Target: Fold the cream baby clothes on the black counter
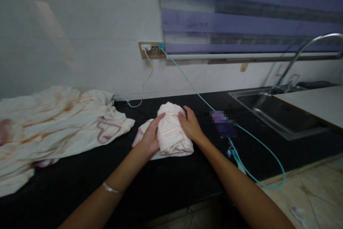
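I have the bundle [173, 134] held between left hand [151, 134] at nine o'clock and right hand [191, 125] at three; I think even, gentle pressure would keep it tight. It lies on the counter [171, 186], the other cloth [66, 129] at nine, the sink [276, 111] at three

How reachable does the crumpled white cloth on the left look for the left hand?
Probably yes: the crumpled white cloth lies close by on the black counter, with just a pinkish flap between. The left hand, though, is against the folded bundle.
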Tool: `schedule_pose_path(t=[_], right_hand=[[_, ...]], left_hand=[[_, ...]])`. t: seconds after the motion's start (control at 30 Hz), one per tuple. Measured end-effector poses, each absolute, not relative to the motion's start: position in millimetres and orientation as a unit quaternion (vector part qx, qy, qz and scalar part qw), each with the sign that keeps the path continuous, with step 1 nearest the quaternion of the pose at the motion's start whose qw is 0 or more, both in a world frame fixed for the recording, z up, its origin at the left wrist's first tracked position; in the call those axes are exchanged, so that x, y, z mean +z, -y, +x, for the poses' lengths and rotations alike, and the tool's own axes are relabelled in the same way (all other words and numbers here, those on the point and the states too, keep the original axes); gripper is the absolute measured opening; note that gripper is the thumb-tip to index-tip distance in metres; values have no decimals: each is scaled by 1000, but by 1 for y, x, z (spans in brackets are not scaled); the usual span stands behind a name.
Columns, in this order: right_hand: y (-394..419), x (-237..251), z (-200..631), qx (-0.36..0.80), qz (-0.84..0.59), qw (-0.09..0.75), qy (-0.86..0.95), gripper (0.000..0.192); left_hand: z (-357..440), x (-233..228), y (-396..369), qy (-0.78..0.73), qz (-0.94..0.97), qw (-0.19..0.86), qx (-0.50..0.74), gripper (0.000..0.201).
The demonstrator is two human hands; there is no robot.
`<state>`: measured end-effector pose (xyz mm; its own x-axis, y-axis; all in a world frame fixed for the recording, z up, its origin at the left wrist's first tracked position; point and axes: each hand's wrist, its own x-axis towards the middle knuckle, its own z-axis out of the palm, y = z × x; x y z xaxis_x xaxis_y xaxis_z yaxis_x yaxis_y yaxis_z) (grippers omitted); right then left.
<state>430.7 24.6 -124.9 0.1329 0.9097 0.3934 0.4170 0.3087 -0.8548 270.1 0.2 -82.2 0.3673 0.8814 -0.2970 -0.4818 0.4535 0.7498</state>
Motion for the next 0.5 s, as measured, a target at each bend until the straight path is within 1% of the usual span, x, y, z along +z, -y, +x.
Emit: schedule_pose_path(t=[0.07,0.17,0.37,0.43,0.5], right_hand=[[-24,-126,430,226,-529,525,627,62],[-25,-130,430,217,-515,517,648,60],[-27,-139,430,176,-474,442,741,59],[-26,-141,430,171,-466,419,760,62],[-25,-143,430,177,-470,404,765,65]], left_hand=[[265,-83,-5,-368,277,765,450,60],[258,-83,-11,-377,274,762,450,60],[247,-83,-16,-404,262,744,463,53],[245,-86,-20,-404,292,721,482,48],[241,-93,-25,-414,339,667,519,47]])
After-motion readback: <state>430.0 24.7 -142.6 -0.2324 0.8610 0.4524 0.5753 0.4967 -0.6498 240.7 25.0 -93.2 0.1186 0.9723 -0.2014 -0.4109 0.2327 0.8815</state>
